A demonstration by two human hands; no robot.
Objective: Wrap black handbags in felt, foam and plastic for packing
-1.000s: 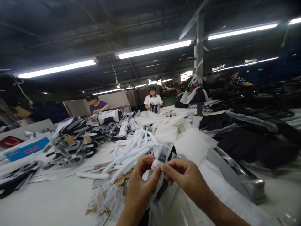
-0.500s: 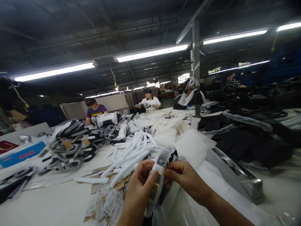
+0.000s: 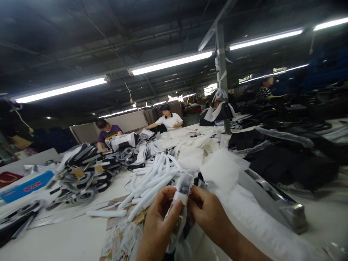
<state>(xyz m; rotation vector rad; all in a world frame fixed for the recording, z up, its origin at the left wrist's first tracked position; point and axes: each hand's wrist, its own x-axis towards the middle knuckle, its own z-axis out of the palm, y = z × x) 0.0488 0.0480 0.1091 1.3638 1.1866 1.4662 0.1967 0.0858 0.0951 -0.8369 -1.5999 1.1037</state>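
Between my hands is a dark strap-like bundle wrapped in clear plastic (image 3: 187,181), with a white band (image 3: 180,197) around it. My left hand (image 3: 159,221) pinches the band between thumb and fingers. From the other side, the fingers of my right hand (image 3: 210,214) are closed on the bundle's edge; their tips are partly hidden behind it. A gold-coloured bit shows through the plastic below the band. Just beyond lies a heap of white foam tubes (image 3: 153,181). Under my left hand spreads a pile of small tags in clear bags (image 3: 122,232).
Plastic-wrapped straps (image 3: 81,181) and a blue box (image 3: 28,186) lie at left. White sheets (image 3: 223,166), a grey metal-edged device (image 3: 274,204) and black pieces (image 3: 293,163) are at right. A post (image 3: 223,72) rises beyond. Two co-workers sit across the table; another person is far right.
My right hand has moved left, closer to the left one, around the bundle. The bundle and its band have shifted slightly left. The co-worker in white now stretches an arm out sideways.
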